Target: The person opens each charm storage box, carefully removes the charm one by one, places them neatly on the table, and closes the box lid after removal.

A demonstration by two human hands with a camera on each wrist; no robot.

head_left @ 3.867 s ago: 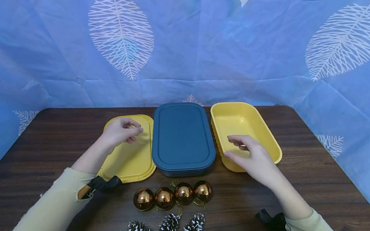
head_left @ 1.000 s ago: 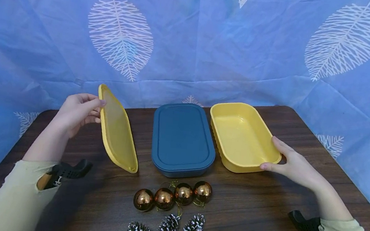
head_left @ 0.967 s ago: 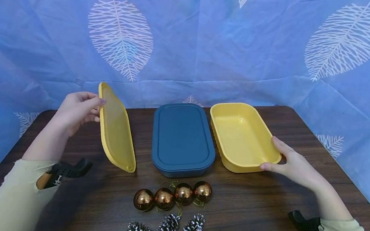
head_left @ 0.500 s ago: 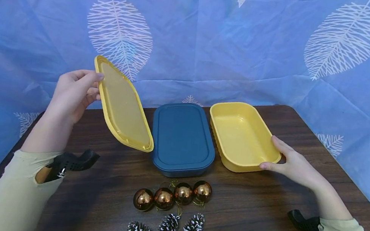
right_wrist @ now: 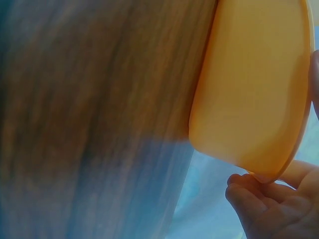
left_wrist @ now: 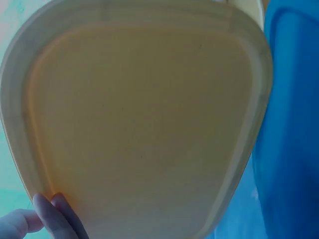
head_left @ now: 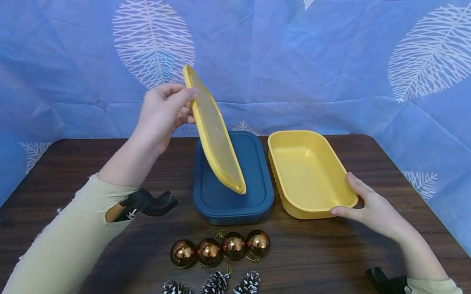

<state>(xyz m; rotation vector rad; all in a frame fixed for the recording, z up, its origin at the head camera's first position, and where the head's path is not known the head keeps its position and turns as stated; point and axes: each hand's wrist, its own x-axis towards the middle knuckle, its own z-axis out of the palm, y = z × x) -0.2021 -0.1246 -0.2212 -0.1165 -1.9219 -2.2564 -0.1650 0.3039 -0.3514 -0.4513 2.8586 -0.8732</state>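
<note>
My left hand (head_left: 163, 112) pinches one long edge of a yellow lid (head_left: 213, 127), held tilted in the air above the blue lidded box (head_left: 231, 204). In the left wrist view the broad face of the lid (left_wrist: 144, 124) fills most of the picture, with fingertips (left_wrist: 52, 216) at its lower left edge. To the right, an open yellow box (head_left: 298, 209) stands on the table, nothing inside it. My right hand (head_left: 378, 212) grips its near right corner, thumb on the front and fingers along the right side. The right wrist view shows that box (right_wrist: 249, 84) beside the fingers.
Several shiny bronze baubles (head_left: 209, 252) lie in a row in front of the blue box. Nearer me are three snow-tipped pine cones (head_left: 214, 287). A dark wooden table (head_left: 313, 272) carries everything, and a blue leaf-print cloth (head_left: 291, 76) hangs behind it.
The lid has been lifted from the table at the left and carried up and rightward over the blue box. My right hand took hold of the yellow box's corner earlier and has stayed there.
</note>
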